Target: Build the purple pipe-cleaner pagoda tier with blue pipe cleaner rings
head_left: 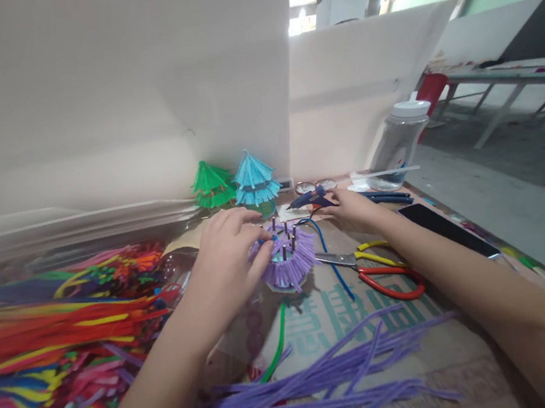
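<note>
My left hand is pinched at the rim of a round purple pipe-cleaner piece, which has several short dark posts standing up from it. At the thumb and fingertip shows a small blue piece. Farther right, my right hand is closed around the back of a dark blue glue gun, whose nozzle points left, just behind the purple piece. Its handle is partly hidden by the fingers. Scissors with yellow and red handles lie right of the purple piece, and a blue pipe cleaner passes by their blades.
Green and light-blue layered cone roofs stand at the back. Purple pipe cleaners lie in front; colourful bundles fill the left. On the right are blue-handled pliers, a phone and a clear bottle.
</note>
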Tool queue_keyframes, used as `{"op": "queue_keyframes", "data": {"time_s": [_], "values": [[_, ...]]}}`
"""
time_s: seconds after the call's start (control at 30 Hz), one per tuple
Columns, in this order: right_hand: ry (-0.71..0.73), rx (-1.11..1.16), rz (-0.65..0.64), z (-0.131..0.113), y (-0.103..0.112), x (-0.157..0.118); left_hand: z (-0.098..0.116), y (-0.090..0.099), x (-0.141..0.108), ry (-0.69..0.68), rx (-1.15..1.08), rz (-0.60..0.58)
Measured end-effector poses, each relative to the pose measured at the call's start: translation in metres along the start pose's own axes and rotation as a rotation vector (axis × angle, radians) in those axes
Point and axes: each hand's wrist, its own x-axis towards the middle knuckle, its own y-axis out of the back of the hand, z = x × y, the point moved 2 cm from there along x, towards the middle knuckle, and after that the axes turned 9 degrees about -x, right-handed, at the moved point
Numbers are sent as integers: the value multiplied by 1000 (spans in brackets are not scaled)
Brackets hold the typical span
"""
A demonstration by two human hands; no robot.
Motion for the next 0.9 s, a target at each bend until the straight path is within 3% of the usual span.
{"op": "queue_keyframes", "data": {"time_s": [0.13, 0.23, 0.3, 0.4, 0.6, 0.9], "values": [[67, -153, 92, 2, 33, -34, 1, 1, 0, 2, -1, -6], [203, -106, 268, -27, 52, -75, 1, 0, -1, 11, 9, 2], [298, 125, 239, -55, 53, -101, 1, 0, -1, 14, 17, 3], [388, 302, 76, -92, 44, -123, 1, -1, -1, 15, 14, -3], [415, 345, 10, -114, 22, -116, 0, 0, 0, 28, -7, -15], [326, 345, -14, -127, 14, -108, -1, 3, 0, 33, -11, -29]]}}
